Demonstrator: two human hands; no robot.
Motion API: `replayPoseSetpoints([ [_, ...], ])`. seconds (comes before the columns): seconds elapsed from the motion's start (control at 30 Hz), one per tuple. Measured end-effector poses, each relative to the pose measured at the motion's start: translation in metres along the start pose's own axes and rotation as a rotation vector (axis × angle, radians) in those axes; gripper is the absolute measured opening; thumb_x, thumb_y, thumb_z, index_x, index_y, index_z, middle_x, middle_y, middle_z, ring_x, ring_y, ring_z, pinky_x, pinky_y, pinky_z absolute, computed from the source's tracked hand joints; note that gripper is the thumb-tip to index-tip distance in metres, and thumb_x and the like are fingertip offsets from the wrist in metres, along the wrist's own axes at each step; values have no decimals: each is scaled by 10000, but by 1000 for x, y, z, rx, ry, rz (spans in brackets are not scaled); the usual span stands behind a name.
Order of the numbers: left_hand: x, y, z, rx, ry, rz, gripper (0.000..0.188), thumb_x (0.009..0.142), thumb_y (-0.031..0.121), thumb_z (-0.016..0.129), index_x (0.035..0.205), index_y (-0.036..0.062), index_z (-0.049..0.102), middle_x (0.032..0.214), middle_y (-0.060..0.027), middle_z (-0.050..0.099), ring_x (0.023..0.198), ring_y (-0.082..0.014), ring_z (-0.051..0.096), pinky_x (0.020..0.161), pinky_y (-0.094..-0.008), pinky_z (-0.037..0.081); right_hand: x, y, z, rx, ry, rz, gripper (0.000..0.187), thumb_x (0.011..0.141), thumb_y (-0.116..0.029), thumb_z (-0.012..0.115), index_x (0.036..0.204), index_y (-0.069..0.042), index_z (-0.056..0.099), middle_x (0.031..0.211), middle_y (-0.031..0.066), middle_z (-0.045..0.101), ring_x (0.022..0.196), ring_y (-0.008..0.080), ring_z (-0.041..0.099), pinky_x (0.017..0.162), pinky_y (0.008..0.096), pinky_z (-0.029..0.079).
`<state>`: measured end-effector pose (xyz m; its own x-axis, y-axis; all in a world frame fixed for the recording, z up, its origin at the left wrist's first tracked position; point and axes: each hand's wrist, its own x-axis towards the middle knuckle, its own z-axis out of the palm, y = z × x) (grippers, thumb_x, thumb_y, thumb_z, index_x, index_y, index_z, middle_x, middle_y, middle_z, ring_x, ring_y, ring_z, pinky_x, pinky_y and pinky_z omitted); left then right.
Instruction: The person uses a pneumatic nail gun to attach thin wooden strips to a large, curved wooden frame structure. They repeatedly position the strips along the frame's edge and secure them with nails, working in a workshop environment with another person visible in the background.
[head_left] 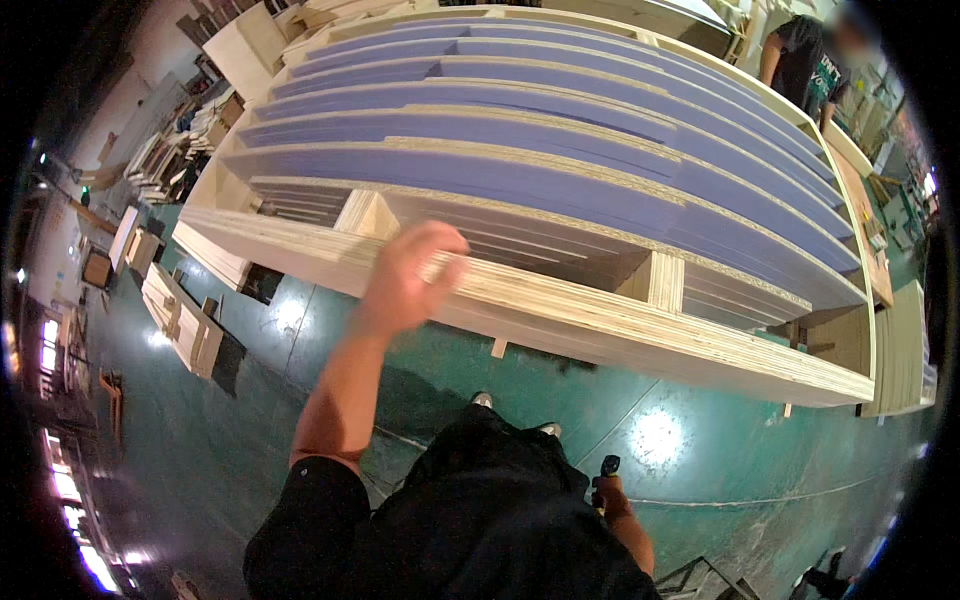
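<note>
Head view: before me lies a big wooden frame with blue-violet strips across it. My left hand is at its near edge — blurred, so I cannot tell whether the fingers press it. My right hand wraps round a dark tool, low beside me.

the floor is green and glossy, crossed by thin pale lines. light bounces off it in white patches, the brightest a round glare right of centre. a pale wall rises at upper left, with a heap of boards near it. lower down on that side, a stack of pale wood sits on the floor. bright windows line the lower left edge, small and blown out. at far right stand pale panels; the dim edges blur.
</note>
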<state>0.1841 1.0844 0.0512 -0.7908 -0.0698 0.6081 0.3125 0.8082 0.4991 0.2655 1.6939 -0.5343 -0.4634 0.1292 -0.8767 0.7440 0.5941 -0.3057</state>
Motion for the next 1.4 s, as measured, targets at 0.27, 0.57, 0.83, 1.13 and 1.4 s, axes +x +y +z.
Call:
replayPoseSetpoints([
  [0.27,-37,-83,-10,456,150,-71,134,893,156,705,841,45,652,783,-85,645,726,-272,626,703,-422,496,-111,6,23,-40,1,-188,244,896,-189,745,1021,-30,609,768,135,636,663,313,635,564,498,514],
  [0.57,-31,-86,-4,250,99,-126,158,893,144,703,814,34,621,783,-100,600,731,-291,600,683,-391,479,-108,-31,82,-39,27,-75,304,872,-246,746,1076,-34,671,940,204,719,833,378,693,716,509,542],
  [0.83,42,-114,-45,280,-178,-211,307,878,236,752,1097,50,643,1136,-136,644,1102,-323,619,988,-452,466,-173,-127,77,-58,196,-384,379,742,-212,771,1059,-22,688,990,218,752,913,370,730,781,468,552],
  [1.13,119,-201,-42,528,-532,-444,769,724,214,882,1413,148,547,1381,-135,572,1318,-355,552,1098,-466,447,-157,-44,81,86,269,-170,319,785,-159,720,1078,-41,683,865,153,712,718,263,693,638,410,552],
  [1.4,122,-287,-43,476,-479,-238,604,699,30,849,1262,70,634,1209,-153,677,1171,-306,655,995,-397,505,-194,2,66,341,79,102,343,801,-119,748,1117,-38,643,799,127,666,648,274,646,564,452,515],
])
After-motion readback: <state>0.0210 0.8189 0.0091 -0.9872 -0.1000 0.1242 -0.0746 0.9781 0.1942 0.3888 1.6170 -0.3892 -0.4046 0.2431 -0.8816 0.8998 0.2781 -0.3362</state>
